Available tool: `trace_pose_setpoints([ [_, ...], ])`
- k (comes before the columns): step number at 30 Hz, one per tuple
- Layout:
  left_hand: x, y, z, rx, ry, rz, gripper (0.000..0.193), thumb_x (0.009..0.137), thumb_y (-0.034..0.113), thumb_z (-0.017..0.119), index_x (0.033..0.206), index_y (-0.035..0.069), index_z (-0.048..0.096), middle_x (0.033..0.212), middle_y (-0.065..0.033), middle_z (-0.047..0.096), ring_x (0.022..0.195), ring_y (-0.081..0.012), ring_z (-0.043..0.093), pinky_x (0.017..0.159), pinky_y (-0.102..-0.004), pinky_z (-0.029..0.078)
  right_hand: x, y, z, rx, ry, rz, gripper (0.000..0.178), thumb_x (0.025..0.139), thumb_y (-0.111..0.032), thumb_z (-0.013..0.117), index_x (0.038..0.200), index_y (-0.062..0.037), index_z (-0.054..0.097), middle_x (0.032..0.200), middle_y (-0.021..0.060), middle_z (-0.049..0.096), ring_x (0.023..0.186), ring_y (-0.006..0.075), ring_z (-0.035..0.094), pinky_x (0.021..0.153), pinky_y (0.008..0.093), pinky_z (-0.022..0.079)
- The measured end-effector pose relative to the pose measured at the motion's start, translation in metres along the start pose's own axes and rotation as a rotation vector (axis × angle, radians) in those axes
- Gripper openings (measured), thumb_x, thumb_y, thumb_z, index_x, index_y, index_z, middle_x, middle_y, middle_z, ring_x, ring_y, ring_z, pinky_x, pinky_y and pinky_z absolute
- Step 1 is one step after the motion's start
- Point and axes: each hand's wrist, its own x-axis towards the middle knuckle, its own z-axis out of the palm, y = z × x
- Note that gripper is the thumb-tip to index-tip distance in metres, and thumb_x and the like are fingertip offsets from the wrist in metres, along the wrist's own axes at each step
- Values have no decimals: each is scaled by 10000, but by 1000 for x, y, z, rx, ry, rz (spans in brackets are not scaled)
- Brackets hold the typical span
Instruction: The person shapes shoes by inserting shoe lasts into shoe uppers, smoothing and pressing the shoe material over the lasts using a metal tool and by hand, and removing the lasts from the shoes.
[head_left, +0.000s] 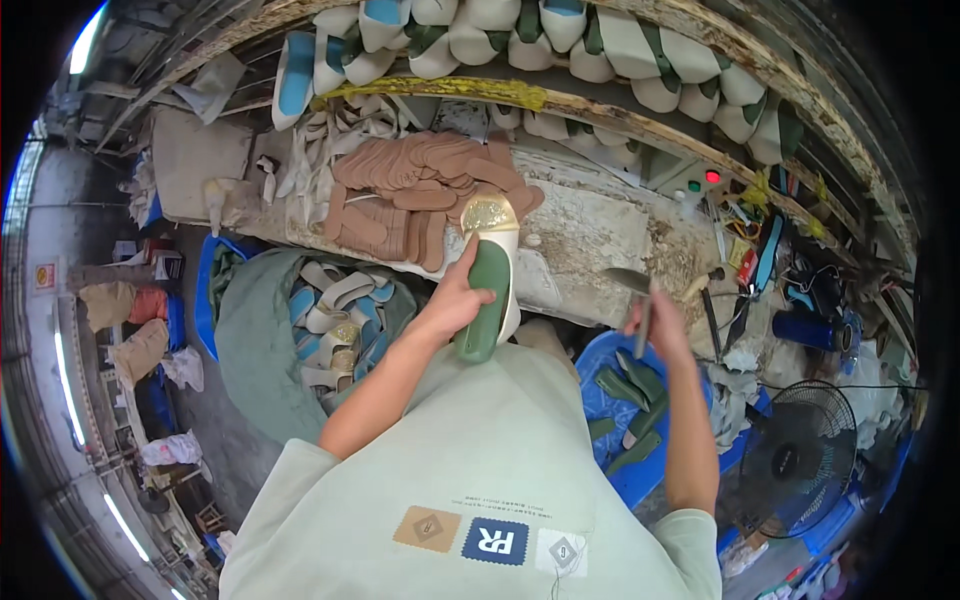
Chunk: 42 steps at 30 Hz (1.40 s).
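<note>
In front of my chest, my left hand (458,298) grips a sandal on a green shoe last (487,290). The sandal has a gold glitter strap (488,214) across its far end and a white edge along the right side of the last. Out to the right, my right hand (660,322) is closed on a hammer-like metal tool (628,279); its dark curved head points left and its grey shaft hangs down. This hand is slightly blurred and apart from the sandal. Beneath it, a blue bin (590,372) holds several loose green lasts (640,380).
Brown insoles (425,165) lie piled on the worn workbench (590,225) ahead. Shoes on lasts (480,40) line the shelf above. A green cloth-lined container (250,330) with sandal straps stands at left. Tools (765,250) and a black fan (805,450) are at right.
</note>
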Motion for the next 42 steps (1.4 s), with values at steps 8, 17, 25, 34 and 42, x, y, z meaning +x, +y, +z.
trace_pose_setpoints([
  [8,16,22,44,496,-36,199,959,762,-24,637,1587,82,160,1477,-256,362,1318,-335,455,1058,-349,413,-68,-81,124,-622,-181,-305,353,807,-154,656,1094,50,630,976,216,710,919,332,686,845,418,532],
  [17,44,56,43,213,-215,228,956,721,-38,640,1576,74,225,1441,-256,441,1306,-344,480,1086,-324,376,-129,-46,132,-473,169,-277,322,801,-165,617,1032,59,615,861,279,681,847,444,675,757,478,535],
  [25,43,52,62,313,-339,258,933,734,-71,595,1577,51,214,1395,-170,513,1169,-218,557,997,-288,434,-83,-108,122,-702,-7,-216,332,771,-148,626,1042,43,622,780,264,668,781,464,654,720,490,515],
  [34,100,24,61,-288,-261,-400,937,743,-115,573,1572,81,182,1220,-194,562,959,-306,661,773,-435,598,-65,-20,165,-395,107,-192,383,870,-245,661,1055,87,615,978,304,658,968,460,634,837,511,509],
  [42,154,-71,104,27,-18,-533,1034,715,0,638,1585,144,97,1375,-299,456,1159,-405,578,802,-491,574,-30,85,215,-362,420,25,469,870,-353,733,985,40,505,788,310,656,788,498,643,684,560,510],
])
